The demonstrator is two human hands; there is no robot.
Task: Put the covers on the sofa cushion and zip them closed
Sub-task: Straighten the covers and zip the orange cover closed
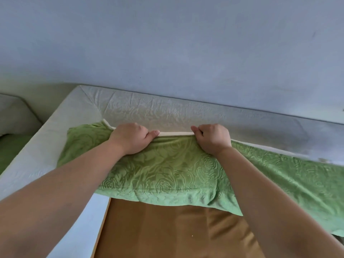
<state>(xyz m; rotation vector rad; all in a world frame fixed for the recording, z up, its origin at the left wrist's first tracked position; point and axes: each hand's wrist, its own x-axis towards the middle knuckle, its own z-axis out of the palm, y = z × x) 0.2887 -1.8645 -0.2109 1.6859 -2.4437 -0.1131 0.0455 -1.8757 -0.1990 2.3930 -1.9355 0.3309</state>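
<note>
Left hand (133, 138) and right hand (212, 138) | fingers curled, gripping far hem of green cover (176, 174) | soft, limp, light; best held at hem over cream cushion (175, 134).

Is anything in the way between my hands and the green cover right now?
Nothing visible. The left hand and right hand both grip the far edge of the green cover directly.

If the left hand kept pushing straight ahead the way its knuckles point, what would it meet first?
Probably the pale sofa backrest just beyond the green cover's top edge, which the left hand grips; depth is unclear from this view.
</note>
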